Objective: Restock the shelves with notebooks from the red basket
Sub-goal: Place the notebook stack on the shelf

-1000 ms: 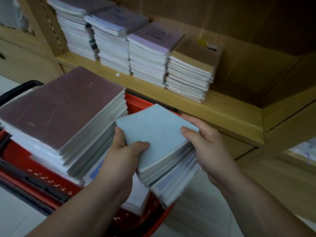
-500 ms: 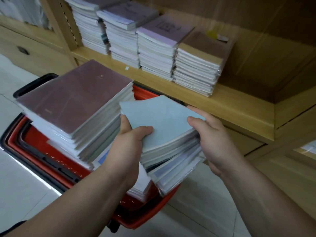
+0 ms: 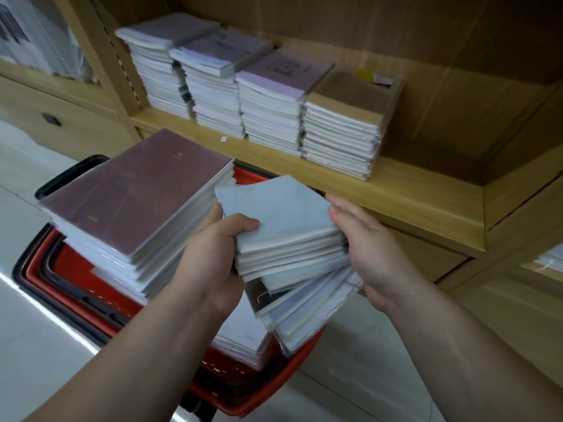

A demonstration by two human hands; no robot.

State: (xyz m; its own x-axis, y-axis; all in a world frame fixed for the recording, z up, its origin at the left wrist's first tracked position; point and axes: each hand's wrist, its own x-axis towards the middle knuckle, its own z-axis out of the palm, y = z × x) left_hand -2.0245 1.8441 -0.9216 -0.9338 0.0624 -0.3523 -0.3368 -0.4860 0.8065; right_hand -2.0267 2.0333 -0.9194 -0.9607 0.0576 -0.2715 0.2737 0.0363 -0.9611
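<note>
Left hand [image 3: 213, 257], right hand [image 3: 365, 254] grip notebooks [image 3: 280, 214], corner shelfward.

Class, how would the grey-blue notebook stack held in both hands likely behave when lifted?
The grey-blue stack will likely slide apart: its lower notebooks fan out and look plastic-wrapped. Probably heavy for one hand: the left hand and right hand both grip it.

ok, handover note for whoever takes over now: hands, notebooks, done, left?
Left hand grips the pale blue notebook stack, thumb on top.
Right hand holds its right side.
Stack is above the red basket, not yet shelved.
Maroon stack and more notebooks sit in the basket.
Shelf holds four stacks, bare board to their right.
Left: shelve blue stack, then the rest.
</note>
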